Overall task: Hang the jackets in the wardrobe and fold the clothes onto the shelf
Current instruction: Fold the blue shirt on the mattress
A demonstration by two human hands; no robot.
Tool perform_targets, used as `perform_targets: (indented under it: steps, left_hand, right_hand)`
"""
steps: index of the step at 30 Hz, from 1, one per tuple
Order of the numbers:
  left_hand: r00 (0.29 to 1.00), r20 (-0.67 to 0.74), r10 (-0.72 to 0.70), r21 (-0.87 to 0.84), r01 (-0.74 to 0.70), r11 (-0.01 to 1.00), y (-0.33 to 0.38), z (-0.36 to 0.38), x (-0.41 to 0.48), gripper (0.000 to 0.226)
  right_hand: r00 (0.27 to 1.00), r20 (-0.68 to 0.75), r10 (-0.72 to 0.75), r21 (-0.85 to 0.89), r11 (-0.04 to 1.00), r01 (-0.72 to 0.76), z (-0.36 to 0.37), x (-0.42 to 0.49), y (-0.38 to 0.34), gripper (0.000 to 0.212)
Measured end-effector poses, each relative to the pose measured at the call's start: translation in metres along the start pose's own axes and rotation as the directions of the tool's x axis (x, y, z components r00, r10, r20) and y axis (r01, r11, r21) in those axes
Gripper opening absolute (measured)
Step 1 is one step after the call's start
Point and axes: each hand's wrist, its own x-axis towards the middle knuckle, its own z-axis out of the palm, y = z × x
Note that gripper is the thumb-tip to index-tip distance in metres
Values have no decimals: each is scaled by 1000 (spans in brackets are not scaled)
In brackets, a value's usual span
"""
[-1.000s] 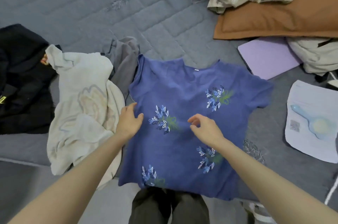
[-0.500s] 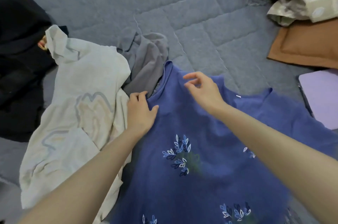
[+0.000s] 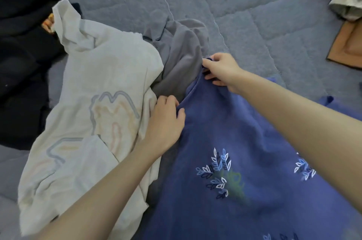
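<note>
Because the blue shirt (image 3: 244,132) lies spread print-up by the quilt's (image 3: 244,14) near edge for folding, the right hand (image 3: 221,71) pinches its far shoulder corner. The left hand (image 3: 166,122) apparently grips the side edge below, against the grey garment (image 3: 180,53), likely to turn that side inward.

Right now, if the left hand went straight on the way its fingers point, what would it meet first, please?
Most likely the grey garment, crumpled just beyond the left hand, which pinches the edge of the shirt. Beyond that lies the quilt, though depth is hard to judge.
</note>
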Motion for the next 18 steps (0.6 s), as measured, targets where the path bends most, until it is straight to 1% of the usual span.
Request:
perform_targets:
  steps: [2,3,5,6,8,10,12,15,16,18]
  left_hand:
    - [998,54,-10,-53,13,999,2,-7,-1,16]
    - [995,93,-29,-84,37,996,2,-12,-2,16]
    - [988,145,-59,-129,78,989,3,-23,-3,16]
    - [988,139,-61,-136,80,987,3,-29,-5,16]
    - [998,53,-40,-145,48,988,4,-40,-16,16]
    - [999,-51,2,-181,-11,983,5,-46,-30,21]
    - [994,-86,65,-191,-80,978,9,-44,-43,24]
    - [978,-48,204,-161,-209,965,18,-30,-58,23]
    - [964,-22,264,-145,-264,953,23,-22,-62,21]
    - [914,56,401,-85,-396,914,33,-3,-71,15]
  right_hand:
    - [994,-92,-60,-26,998,57,-2,-6,-6,21]
    - [990,-116,-84,-28,996,81,-2,-9,-10,23]
    - [984,-113,-138,17,990,141,-2,-16,-22,24]
    - [981,-104,-161,62,984,168,-1,-19,-29,23]
    - [977,-88,-196,152,966,207,0,-30,-41,20]
    - [970,-99,-221,191,953,237,0,-41,-46,19]
    - [959,-148,-241,175,948,265,-5,-51,-39,19]
    - [937,-249,-243,109,955,277,-19,-67,-6,21]
    - [930,-289,-229,77,962,261,-26,-73,10,23]
    - [921,-349,-172,5,983,185,-41,-84,43,24]
